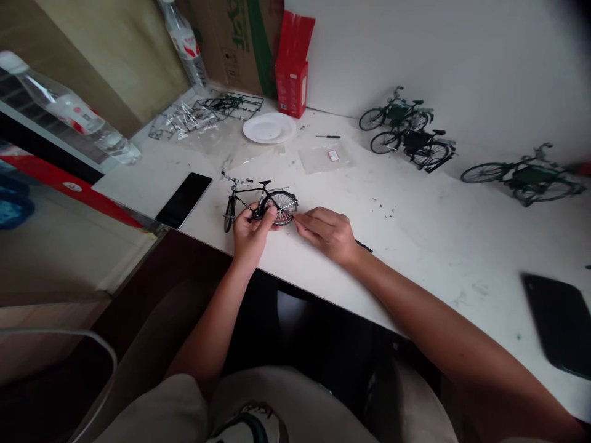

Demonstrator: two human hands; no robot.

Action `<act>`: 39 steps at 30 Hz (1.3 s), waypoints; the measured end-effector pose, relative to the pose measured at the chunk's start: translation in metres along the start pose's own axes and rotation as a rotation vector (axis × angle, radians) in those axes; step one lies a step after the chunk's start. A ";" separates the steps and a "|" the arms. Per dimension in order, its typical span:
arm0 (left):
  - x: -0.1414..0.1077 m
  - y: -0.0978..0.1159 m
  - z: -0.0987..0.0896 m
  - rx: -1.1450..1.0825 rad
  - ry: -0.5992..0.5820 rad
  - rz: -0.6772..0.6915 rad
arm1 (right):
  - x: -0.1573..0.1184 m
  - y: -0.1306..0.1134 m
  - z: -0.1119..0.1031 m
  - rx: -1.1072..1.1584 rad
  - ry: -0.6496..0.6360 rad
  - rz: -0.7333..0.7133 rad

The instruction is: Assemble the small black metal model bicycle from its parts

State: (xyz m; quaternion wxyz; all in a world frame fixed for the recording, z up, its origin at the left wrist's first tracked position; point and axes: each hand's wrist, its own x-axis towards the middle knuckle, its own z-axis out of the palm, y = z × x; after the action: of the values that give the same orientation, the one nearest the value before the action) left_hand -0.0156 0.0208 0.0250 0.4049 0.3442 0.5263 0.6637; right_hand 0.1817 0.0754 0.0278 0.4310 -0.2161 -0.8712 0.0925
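Observation:
A small black model bicycle stands roughly upright near the table's front edge, its handlebar to the left. My left hand is closed around its lower frame and the rear wheel, the thumb pressed by the hub. At the right of the rear wheel, my right hand has its fingers pinched together, close to the tyre. Whatever lies in that pinch is too small to make out. Beyond my right wrist, a thin black stick-like piece shows on the table.
More model bicycles stand at the back right. A phone lies left, a dark flat object right. Behind are a white plate, plastic part frames, a red box, a small screwdriver and bottles.

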 end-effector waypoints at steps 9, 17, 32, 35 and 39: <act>-0.003 0.004 0.004 0.000 0.013 0.012 | 0.003 0.000 -0.003 0.079 -0.073 0.050; -0.003 0.005 0.008 -0.012 0.079 0.018 | 0.026 0.016 -0.030 0.078 0.017 0.331; 0.012 0.013 0.024 -0.006 -0.060 0.041 | -0.005 0.036 -0.057 0.047 -0.369 0.170; 0.036 0.020 0.041 -0.009 -0.125 0.081 | -0.007 0.034 -0.054 -0.009 -0.414 0.149; 0.080 0.019 0.079 0.021 -0.250 0.066 | -0.012 0.023 -0.054 -0.100 -0.445 0.113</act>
State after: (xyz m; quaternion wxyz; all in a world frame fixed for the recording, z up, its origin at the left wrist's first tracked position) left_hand 0.0157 0.1237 0.0623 0.4416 0.4458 0.4670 0.6230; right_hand 0.2380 0.0895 0.0445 0.2113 -0.2600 -0.9347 0.1185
